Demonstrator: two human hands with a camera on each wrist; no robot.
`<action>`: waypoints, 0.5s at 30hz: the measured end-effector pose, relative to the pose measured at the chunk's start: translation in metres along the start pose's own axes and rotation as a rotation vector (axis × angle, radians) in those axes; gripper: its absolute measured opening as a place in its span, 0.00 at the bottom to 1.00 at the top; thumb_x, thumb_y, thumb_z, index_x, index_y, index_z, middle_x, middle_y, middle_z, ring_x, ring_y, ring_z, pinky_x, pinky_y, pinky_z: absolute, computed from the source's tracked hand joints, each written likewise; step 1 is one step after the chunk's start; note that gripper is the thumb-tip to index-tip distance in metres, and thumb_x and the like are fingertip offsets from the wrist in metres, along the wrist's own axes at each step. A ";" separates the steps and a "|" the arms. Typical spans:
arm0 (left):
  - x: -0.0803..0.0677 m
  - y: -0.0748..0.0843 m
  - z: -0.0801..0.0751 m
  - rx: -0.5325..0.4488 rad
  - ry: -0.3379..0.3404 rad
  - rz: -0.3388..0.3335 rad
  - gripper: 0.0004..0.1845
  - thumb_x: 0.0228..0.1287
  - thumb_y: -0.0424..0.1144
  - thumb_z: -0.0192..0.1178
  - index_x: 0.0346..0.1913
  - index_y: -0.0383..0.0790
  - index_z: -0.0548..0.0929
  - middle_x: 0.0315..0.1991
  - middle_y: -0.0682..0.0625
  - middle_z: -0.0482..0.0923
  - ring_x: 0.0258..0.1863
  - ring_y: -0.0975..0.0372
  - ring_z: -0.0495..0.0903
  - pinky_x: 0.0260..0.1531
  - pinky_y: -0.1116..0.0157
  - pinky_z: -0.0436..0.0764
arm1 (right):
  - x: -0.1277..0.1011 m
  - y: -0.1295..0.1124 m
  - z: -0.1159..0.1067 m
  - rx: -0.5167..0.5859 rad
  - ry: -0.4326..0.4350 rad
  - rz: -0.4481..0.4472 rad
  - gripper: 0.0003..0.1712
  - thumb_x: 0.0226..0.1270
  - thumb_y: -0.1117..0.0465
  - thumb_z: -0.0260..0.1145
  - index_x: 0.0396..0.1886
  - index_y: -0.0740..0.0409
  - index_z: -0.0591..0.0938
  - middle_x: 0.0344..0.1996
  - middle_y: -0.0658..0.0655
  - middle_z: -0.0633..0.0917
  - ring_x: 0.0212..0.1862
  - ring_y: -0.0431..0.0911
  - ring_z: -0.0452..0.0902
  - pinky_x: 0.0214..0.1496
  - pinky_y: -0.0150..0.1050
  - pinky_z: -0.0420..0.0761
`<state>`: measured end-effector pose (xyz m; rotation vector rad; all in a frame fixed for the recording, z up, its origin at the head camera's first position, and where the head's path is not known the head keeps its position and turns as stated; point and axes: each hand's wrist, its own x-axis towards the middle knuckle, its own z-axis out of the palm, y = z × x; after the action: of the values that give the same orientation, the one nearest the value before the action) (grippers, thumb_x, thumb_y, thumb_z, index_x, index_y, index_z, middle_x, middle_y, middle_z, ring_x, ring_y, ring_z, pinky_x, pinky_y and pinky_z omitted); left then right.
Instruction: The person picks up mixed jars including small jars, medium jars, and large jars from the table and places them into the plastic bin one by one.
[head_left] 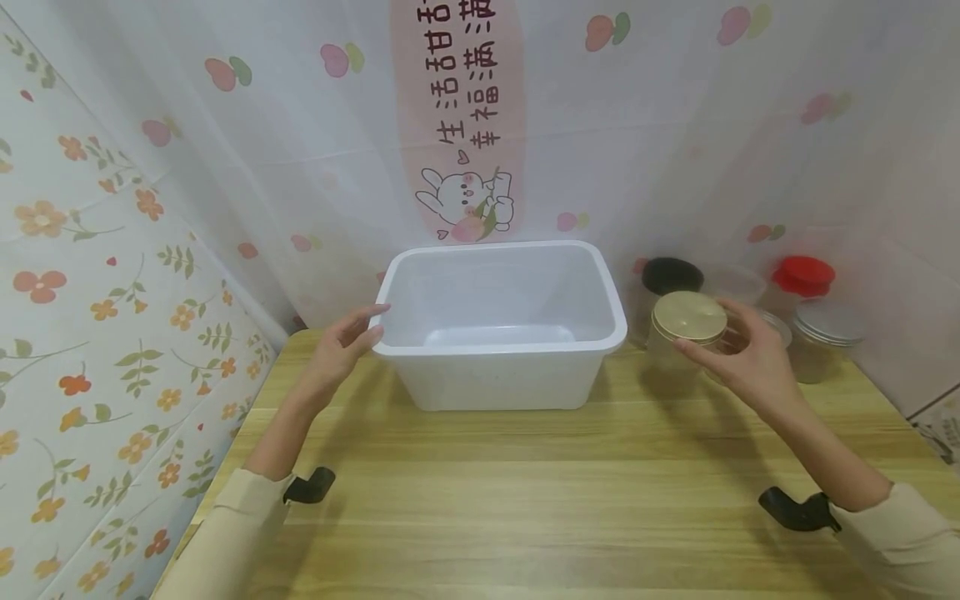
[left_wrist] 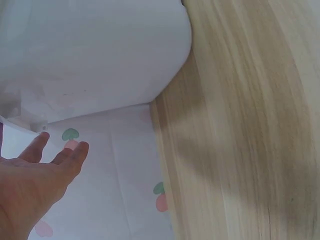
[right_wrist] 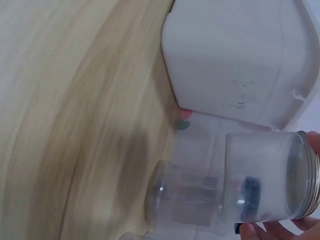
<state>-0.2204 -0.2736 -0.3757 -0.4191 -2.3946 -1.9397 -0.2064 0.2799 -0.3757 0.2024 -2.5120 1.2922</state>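
Observation:
A white plastic tub stands on the wooden table, its inside bare in the head view. At its left rim is my left hand, with extended fingers touching or very near the edge; the left wrist view shows the fingertips by the rim. On the other side, my right hand grips a clear jar with a gold lid around the lid. In the right wrist view the jar's transparent body is held up off the table, with another clear jar behind it.
At the table's right back stand several clear jars, among them ones with a black lid, a red lid and a silver lid. A printed curtain hangs behind the table, and a flowered cloth at the left.

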 end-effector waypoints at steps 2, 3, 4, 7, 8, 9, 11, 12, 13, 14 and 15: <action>-0.001 0.000 0.000 0.007 0.002 0.000 0.24 0.78 0.41 0.57 0.71 0.39 0.72 0.76 0.46 0.60 0.76 0.53 0.54 0.70 0.46 0.60 | 0.001 -0.002 0.000 -0.001 0.001 0.004 0.46 0.61 0.57 0.79 0.75 0.58 0.67 0.62 0.64 0.74 0.58 0.60 0.74 0.53 0.22 0.75; -0.001 0.000 0.000 0.009 0.003 0.000 0.24 0.78 0.41 0.56 0.72 0.38 0.72 0.76 0.46 0.60 0.76 0.53 0.54 0.70 0.46 0.60 | 0.002 -0.003 0.001 0.001 0.003 0.007 0.45 0.61 0.57 0.79 0.75 0.58 0.67 0.62 0.63 0.75 0.58 0.57 0.74 0.52 0.22 0.74; -0.001 0.000 0.001 0.011 0.004 0.001 0.24 0.78 0.41 0.56 0.72 0.38 0.71 0.77 0.46 0.59 0.76 0.53 0.54 0.70 0.45 0.60 | 0.002 -0.004 0.001 0.001 0.007 0.006 0.45 0.61 0.57 0.79 0.75 0.58 0.68 0.62 0.64 0.75 0.57 0.55 0.74 0.52 0.21 0.74; -0.002 0.000 0.001 0.019 0.003 0.006 0.24 0.78 0.40 0.56 0.72 0.38 0.71 0.77 0.45 0.58 0.77 0.51 0.53 0.70 0.44 0.59 | 0.005 -0.009 0.002 0.016 0.013 0.003 0.44 0.61 0.58 0.79 0.74 0.58 0.69 0.61 0.63 0.76 0.55 0.46 0.74 0.52 0.22 0.73; -0.002 0.000 0.001 0.022 0.003 0.007 0.24 0.79 0.40 0.56 0.73 0.38 0.71 0.77 0.45 0.57 0.77 0.51 0.53 0.70 0.44 0.59 | 0.006 -0.010 0.003 0.018 0.016 0.005 0.43 0.61 0.58 0.79 0.73 0.58 0.70 0.61 0.62 0.76 0.55 0.43 0.73 0.52 0.22 0.72; -0.002 0.000 0.001 0.024 0.002 0.009 0.24 0.79 0.40 0.56 0.73 0.38 0.71 0.77 0.45 0.57 0.77 0.51 0.53 0.70 0.45 0.59 | 0.007 -0.012 0.003 0.022 0.019 0.007 0.43 0.60 0.58 0.79 0.73 0.58 0.70 0.61 0.62 0.77 0.54 0.41 0.73 0.53 0.23 0.72; -0.001 0.000 0.001 0.026 -0.001 0.009 0.25 0.79 0.41 0.55 0.73 0.38 0.70 0.77 0.45 0.58 0.77 0.52 0.53 0.70 0.45 0.60 | 0.008 -0.015 0.003 0.026 0.020 0.015 0.43 0.61 0.58 0.79 0.73 0.57 0.70 0.60 0.60 0.77 0.54 0.40 0.72 0.53 0.24 0.72; -0.001 0.000 0.001 0.023 0.000 0.005 0.25 0.79 0.41 0.56 0.73 0.38 0.70 0.77 0.46 0.59 0.76 0.53 0.54 0.70 0.46 0.60 | 0.009 -0.016 0.003 0.026 0.023 0.016 0.43 0.61 0.58 0.79 0.73 0.57 0.70 0.61 0.60 0.77 0.54 0.40 0.72 0.53 0.25 0.72; -0.001 0.001 0.001 0.022 -0.002 0.004 0.25 0.79 0.41 0.56 0.73 0.39 0.70 0.77 0.46 0.59 0.76 0.53 0.54 0.70 0.46 0.60 | 0.011 -0.018 0.002 0.024 0.026 0.016 0.43 0.60 0.58 0.79 0.73 0.56 0.70 0.60 0.59 0.77 0.55 0.40 0.72 0.54 0.25 0.73; 0.000 0.001 0.001 0.022 -0.003 0.005 0.25 0.79 0.41 0.56 0.73 0.38 0.70 0.77 0.45 0.59 0.76 0.53 0.54 0.70 0.46 0.60 | 0.012 -0.020 0.002 0.024 0.030 0.014 0.43 0.60 0.58 0.79 0.73 0.56 0.70 0.60 0.58 0.77 0.55 0.40 0.72 0.54 0.26 0.73; 0.000 0.001 0.001 0.020 -0.005 0.006 0.25 0.79 0.41 0.55 0.73 0.38 0.70 0.77 0.45 0.59 0.76 0.53 0.55 0.70 0.46 0.61 | 0.014 -0.022 0.001 0.029 0.034 0.008 0.43 0.60 0.58 0.79 0.73 0.55 0.70 0.60 0.57 0.76 0.55 0.41 0.72 0.56 0.27 0.73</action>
<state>-0.2198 -0.2720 -0.3747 -0.4300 -2.4104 -1.9133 -0.2138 0.2663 -0.3543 0.1753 -2.4692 1.3249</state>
